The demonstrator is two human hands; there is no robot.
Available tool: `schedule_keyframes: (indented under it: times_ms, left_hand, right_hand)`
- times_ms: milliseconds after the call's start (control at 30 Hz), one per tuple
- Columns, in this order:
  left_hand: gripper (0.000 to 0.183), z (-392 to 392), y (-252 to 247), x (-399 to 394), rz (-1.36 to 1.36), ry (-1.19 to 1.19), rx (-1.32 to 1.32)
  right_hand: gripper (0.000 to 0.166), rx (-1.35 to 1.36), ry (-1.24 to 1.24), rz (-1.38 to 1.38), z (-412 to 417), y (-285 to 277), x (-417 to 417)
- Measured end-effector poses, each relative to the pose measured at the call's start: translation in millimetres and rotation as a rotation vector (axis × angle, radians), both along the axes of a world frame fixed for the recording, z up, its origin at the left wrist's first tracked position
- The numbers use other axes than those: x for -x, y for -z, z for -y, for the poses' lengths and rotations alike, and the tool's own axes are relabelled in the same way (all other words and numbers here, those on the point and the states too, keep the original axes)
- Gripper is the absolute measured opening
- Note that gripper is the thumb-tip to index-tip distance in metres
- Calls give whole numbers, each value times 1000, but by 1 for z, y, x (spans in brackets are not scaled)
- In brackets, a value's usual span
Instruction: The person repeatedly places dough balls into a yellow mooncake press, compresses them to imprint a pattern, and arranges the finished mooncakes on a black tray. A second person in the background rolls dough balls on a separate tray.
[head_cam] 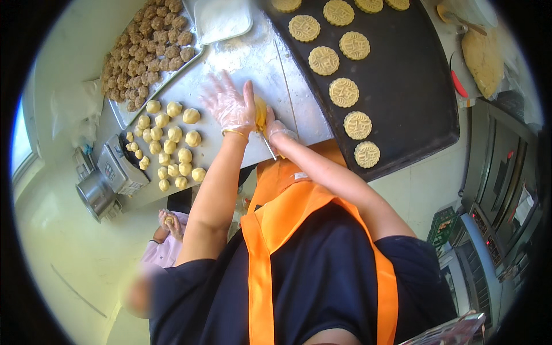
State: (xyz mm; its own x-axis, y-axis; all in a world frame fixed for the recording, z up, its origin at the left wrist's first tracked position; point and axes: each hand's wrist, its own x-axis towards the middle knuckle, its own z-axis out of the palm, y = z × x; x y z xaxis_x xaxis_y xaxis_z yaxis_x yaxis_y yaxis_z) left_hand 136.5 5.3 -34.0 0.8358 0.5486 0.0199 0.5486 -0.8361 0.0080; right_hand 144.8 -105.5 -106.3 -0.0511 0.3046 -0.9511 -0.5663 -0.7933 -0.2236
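Note:
My left hand (230, 103), in a clear plastic glove, is raised with spread fingers, its outer fingers blurred. Its thumb side lies against a yellow object, seemingly a plunger-type pastry mould (260, 111), with a metal rod (269, 145) pointing towards me. My right hand (276, 128), also gloved, is closed around the mould's right side; its fingers are partly hidden. Left of my hands, pale dough balls (174, 134) sit on the metal worktop (241, 56). On the right, round patterned mooncakes (344, 92) lie on a dark baking tray (401, 86).
Brown filling balls (146, 47) heap a metal tray at upper left, beside a white tub of flour (223, 21). A digital scale (120, 166) and a steel pot (97, 194) stand at left. Another person's hands (170, 222) show below the worktop. Bagged dough (483, 62) lies upper right.

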Motion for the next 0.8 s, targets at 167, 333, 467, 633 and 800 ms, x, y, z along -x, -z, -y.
schedule_keyframes:
  times_ms: [167, 333, 467, 633, 800]
  left_hand:
    - [65, -20, -13, -18, 130, -192, 366]
    - [61, -11, -28, -8, 338, -43, 368]
    - [76, 29, -23, -11, -4, 75, 119]
    - [77, -15, -26, -18, 738, -736, 1248]
    - [61, 28, -17, -9, 91, 49, -100]
  right_hand:
    - [103, -35, 129, 292, 9, -36, 14]
    - [95, -10, 15, 165, 12, -30, 6]
    - [68, -49, -49, 102, 14, -34, -16]
    - [62, -51, -80, 239, -2, 7, 22]
    - [86, -53, 139, 398, 1, 15, 41]
